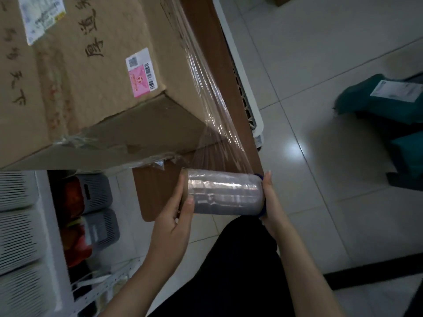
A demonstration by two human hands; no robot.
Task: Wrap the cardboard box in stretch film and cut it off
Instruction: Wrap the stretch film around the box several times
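Note:
A large cardboard box (91, 88) with handwritten characters and a pink label fills the upper left, resting on a brown table (231, 88). The roll of clear stretch film (225, 192) lies horizontal below the box's near corner. My left hand (177, 219) grips the roll's left end, thumb on the film. My right hand (271, 200) holds its right end at a blue cap. A taut sheet of film (210, 106) runs from the roll up along the box's right side.
White slatted bins (18, 225) and grey baskets (98, 209) with red items stand on shelving at lower left. A white crate (249, 99) sits beyond the table edge. Teal mail bags (384, 104) lie on the tiled floor at right. My dark-clothed leg (229, 271) is below.

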